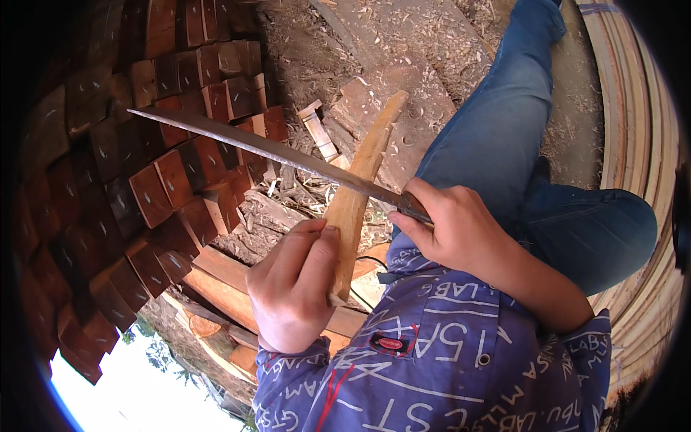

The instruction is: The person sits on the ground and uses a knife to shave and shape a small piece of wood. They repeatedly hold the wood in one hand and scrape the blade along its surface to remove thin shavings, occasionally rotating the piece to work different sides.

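At seven o'clock the left hand pinched the lower end of a tapered wooden strip, which pointed toward one o'clock, while the right hand, at three, was wrapped around the handle of a machete whose blade crossed over the strip toward ten. Beyond, a denim-clad leg stretched toward one o'clock. Farther out, stacked reddish-brown wooden blocks stood at nine and long pale slats lay at three.
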The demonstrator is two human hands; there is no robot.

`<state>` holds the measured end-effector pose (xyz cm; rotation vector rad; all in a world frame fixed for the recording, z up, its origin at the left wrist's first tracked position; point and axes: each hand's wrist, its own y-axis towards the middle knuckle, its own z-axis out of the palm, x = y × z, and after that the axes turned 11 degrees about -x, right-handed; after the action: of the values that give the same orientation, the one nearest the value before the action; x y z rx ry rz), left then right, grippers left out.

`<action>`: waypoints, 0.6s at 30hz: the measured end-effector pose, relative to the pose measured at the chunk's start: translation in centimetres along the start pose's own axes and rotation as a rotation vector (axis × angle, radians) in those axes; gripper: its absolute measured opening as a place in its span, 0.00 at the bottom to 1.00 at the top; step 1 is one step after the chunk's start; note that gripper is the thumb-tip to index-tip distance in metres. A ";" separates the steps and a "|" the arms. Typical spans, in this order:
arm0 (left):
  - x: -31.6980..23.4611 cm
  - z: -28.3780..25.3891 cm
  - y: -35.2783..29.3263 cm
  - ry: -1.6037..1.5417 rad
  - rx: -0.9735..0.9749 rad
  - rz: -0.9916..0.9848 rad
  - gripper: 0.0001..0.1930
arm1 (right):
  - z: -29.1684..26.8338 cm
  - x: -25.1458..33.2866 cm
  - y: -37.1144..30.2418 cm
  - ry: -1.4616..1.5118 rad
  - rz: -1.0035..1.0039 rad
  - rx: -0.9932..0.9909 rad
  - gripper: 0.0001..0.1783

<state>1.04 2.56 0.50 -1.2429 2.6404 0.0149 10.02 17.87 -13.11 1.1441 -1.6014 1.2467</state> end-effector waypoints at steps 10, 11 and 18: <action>-0.1 0.3 -0.1 0.007 -0.019 -0.020 0.15 | -0.1 -0.3 0.4 -0.054 0.008 0.008 0.17; -0.2 0.2 -0.1 0.022 -0.014 -0.035 0.15 | 0.0 -0.1 0.5 -0.048 0.018 0.020 0.17; -0.1 0.6 -0.3 0.005 -0.048 -0.014 0.17 | -0.5 1.7 0.0 -0.079 -0.121 0.004 0.18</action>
<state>1.48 2.52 -0.02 -1.2784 2.6501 0.0736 9.60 18.05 -11.45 1.2877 -1.5635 1.1395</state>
